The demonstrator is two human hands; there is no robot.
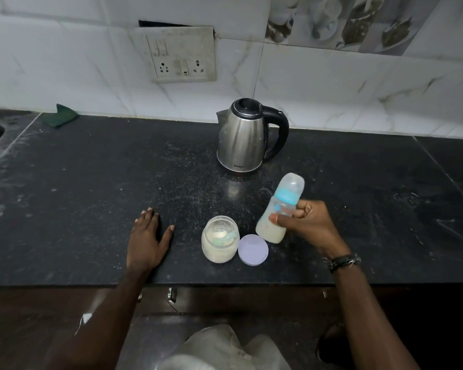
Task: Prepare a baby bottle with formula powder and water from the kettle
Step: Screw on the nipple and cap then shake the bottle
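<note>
The right hand [304, 222] has its fingers and thumb curled round the middle of the baby bottle [280, 208], holding it tilted above the countertop [91, 188], its cap end leaning away toward the kettle [247, 136]. The bottle is translucent plastic with a turquoise collar and a clear domed cap; pale cream liquid fills its lower part. A dark braided band wraps the right wrist. The left hand [147, 239] lies flat on the counter, fingers straight and spread, holding nothing.

Just left of the bottle's base stands the open formula jar [219, 239], a squat clear container with off-white powder and a pale green scoop inside. Its round lilac lid [253, 249] lies flat beside it, touching or nearly so. The kettle is brushed steel with a black lid and handle, standing upright further back. The countertop is black polished stone, dusted with white specks. Behind is a white marbled tile wall with a grimy switch-and-socket plate [182, 54].
</note>
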